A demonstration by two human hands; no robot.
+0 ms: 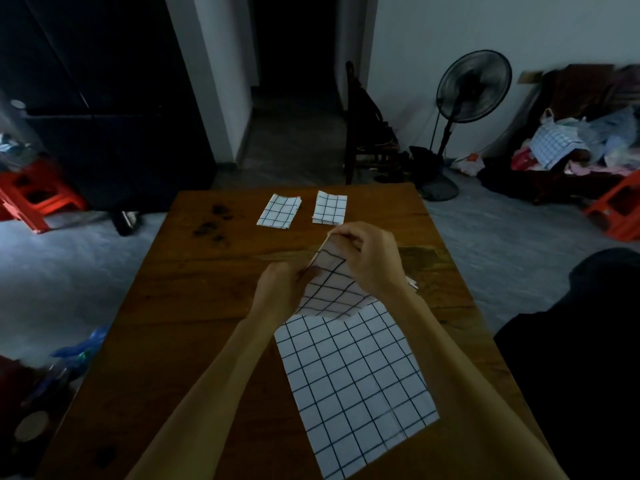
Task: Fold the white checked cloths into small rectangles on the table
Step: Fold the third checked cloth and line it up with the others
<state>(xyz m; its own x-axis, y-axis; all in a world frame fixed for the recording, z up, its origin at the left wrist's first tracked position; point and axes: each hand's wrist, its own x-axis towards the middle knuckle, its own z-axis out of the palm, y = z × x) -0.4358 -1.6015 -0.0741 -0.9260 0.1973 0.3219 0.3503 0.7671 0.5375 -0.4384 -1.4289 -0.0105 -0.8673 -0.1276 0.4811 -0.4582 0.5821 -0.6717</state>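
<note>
Over the wooden table [166, 306], left hand [277, 289] and right hand [370, 258] apparently pinch the checked cloth's [353, 375] lifted far edge.

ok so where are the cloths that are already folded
In the head view, the two folded cloths lie side by side near the far edge of the wooden table, just beyond both hands.

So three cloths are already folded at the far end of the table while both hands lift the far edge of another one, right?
Not quite: the head view shows two folded cloths at the far end, the left folded cloth and the right folded cloth, not three. The rest holds: the left hand and right hand both pinch the far edge of the open cloth lying on the table.
</note>
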